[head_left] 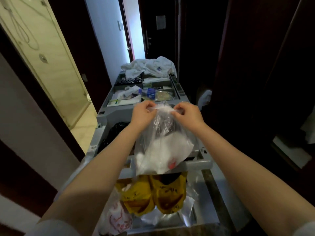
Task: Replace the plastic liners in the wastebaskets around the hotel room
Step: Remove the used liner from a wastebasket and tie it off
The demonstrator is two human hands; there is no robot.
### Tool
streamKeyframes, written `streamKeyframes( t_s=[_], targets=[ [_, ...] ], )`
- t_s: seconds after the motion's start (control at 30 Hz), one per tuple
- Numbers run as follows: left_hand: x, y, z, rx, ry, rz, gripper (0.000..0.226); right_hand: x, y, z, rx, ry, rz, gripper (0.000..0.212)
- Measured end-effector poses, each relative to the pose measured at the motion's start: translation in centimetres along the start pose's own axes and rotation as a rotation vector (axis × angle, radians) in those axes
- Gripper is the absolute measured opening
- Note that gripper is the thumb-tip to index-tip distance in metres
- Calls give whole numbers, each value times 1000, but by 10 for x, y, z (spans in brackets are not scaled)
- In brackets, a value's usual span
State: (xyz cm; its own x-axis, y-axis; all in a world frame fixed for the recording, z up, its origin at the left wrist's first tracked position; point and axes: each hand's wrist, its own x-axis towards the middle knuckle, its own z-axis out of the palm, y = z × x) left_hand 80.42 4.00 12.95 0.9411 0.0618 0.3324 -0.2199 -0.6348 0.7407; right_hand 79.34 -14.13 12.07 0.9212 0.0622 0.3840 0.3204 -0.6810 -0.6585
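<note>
A clear plastic liner (163, 143) full of white tissue waste and a red scrap hangs over the grey housekeeping cart (104, 114). My left hand (143, 114) pinches the bunched top of the liner at its left side. My right hand (187, 114) pinches the same top edge at its right side. The two hands are close together above the cart's dark waste compartment (117, 132). The liner's bottom sags onto the cart's grey handle bar (199, 163).
The cart's tray holds a water bottle (149, 92), papers and small supplies, with white linen (150, 66) heaped at its far end. Yellow bags (153, 196) and clear plastic hang below the handle. A bathroom doorway (51, 65) opens left; dark wardrobe panels stand right.
</note>
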Motion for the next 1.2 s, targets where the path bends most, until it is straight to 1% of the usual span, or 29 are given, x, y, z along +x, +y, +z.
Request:
streamKeyframes(
  t_s=[0.07, 0.13, 0.23, 0.3, 0.37, 0.4, 0.47, 0.5, 0.53, 0.57, 0.63, 0.7, 0.77, 0.87, 0.93, 1.0, 1.07, 1.13, 1.2],
  targets=[
    [32, -9, 0, -27, 8, 25, 16, 28, 0, 11, 22, 42, 9, 14],
    [62, -19, 2, -51, 1, 34, 16, 54, 4, 23, 33, 49, 33, 14],
    [98, -42, 13, -97, -58, -2, 15, 88, 20, 45, -42, 4, 60, 14],
    [113, -65, 32, -81, -141, -86, 12, 103, 42, 64, -83, -64, 126, 18],
    [119, -92, 54, 11, -291, -163, 11, 111, 70, 87, -174, -219, 231, 29],
    [119, -105, 65, 80, -400, -189, 17, 111, 82, 98, -236, -333, 282, 37],
    [114, -130, 83, 230, -693, -233, 42, 109, 100, 115, -299, -543, 352, 53],
    [111, -141, 90, 316, -836, -248, 51, 107, 107, 121, -297, -619, 373, 59],
    [108, -149, 98, 402, -943, -253, 55, 105, 113, 127, -292, -676, 383, 63],
    [106, -159, 106, 466, -1000, -264, 56, 104, 120, 132, -285, -715, 377, 64],
    [106, -172, 121, 483, -1012, -297, 53, 104, 133, 141, -292, -790, 347, 64],
    [106, -179, 135, 435, -982, -324, 45, 105, 144, 150, -312, -882, 318, 63],
    [103, -182, 145, 398, -960, -380, 39, 105, 155, 158, -308, -969, 287, 55],
    [92, -187, 157, 362, -942, -507, 37, 105, 166, 169, -344, -1127, 214, 45],
    [85, -194, 166, 359, -995, -557, 40, 107, 172, 176, -377, -1196, 160, 44],
    [79, -196, 174, 364, -1035, -601, 44, 111, 174, 179, -373, -1222, 126, 46],
    [73, -193, 181, 388, -1030, -634, 47, 118, 173, 178, -366, -1210, 90, 47],
    [72, -188, 182, 430, -949, -641, 45, 125, 171, 176, -330, -1160, 62, 46],
    [77, -181, 171, 440, -788, -687, 39, 132, 167, 176, -268, -1108, 35, 41]
  ],
)
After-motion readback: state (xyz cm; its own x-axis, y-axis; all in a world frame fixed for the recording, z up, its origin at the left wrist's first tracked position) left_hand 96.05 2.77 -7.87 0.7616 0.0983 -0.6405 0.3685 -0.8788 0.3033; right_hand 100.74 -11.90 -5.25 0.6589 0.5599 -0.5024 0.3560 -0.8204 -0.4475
